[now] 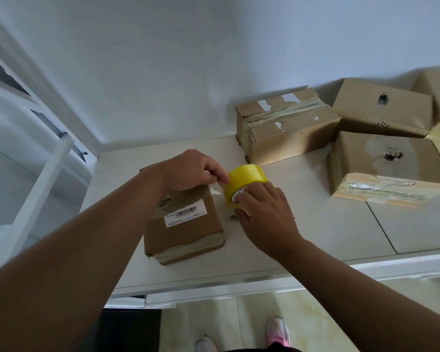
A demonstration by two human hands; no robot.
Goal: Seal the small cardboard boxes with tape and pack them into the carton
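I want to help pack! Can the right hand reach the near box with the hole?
Probably: nothing stands between the right hand and the near box with the hole. But it grips the yellow tape roll and must let go first.

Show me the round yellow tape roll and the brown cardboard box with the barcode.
Round yellow tape roll [247,174]: head view, outer band.
Brown cardboard box with barcode [188,232]: head view, top face.

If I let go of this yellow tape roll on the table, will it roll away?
Probably: the yellow tape roll seems to stand on its round rim on the smooth table, so it could roll. It looks a stiff, light ring.
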